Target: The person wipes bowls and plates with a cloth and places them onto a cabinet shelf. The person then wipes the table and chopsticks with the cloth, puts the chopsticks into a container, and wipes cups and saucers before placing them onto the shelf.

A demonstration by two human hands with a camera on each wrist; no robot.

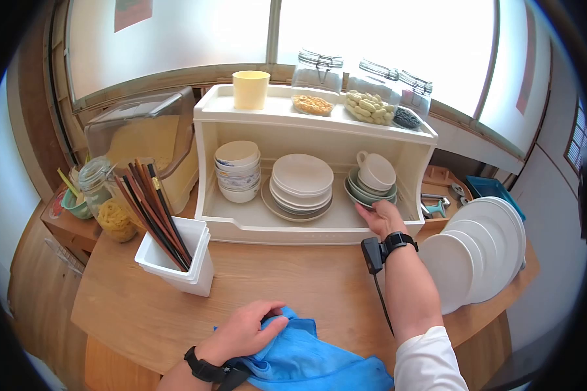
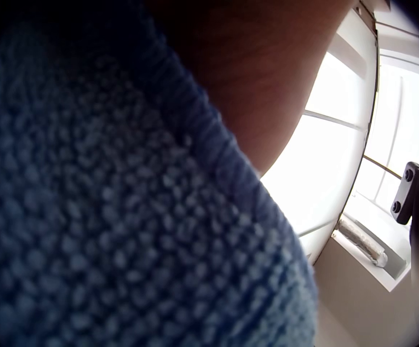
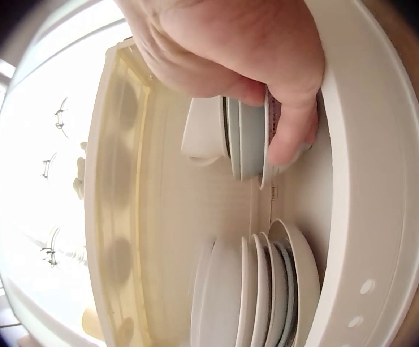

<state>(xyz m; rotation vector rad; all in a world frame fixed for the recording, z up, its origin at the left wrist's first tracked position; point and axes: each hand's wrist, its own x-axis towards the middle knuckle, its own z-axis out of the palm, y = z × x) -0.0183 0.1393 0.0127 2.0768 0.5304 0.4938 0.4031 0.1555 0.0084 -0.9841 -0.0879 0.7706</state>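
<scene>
On the right side of the white shelf (image 1: 212, 221) stands a stack of greenish bowls (image 1: 370, 187) with a white cup (image 1: 377, 171) on top. My right hand (image 1: 385, 218) reaches in at the front of this stack. Seen from the right wrist, the thumb and fingers of that hand (image 3: 245, 50) grip the lowest dish (image 3: 265, 170) of the stack at its rim; its underside is partly hidden. Near the table's front edge, my left hand (image 1: 251, 329) holds a bunched blue cloth (image 1: 306, 358) between thumb and fingers. Its ribbed fabric (image 2: 123, 217) fills much of the left wrist view.
Stacked plates (image 1: 302, 174) and patterned bowls (image 1: 239, 156) share the shelf. Above are a yellow cup (image 1: 250, 90) and glass jars (image 1: 316, 81). White containers (image 1: 182, 260) with chopsticks stand left; white plates (image 1: 482, 241) stand upright right, close to my right forearm.
</scene>
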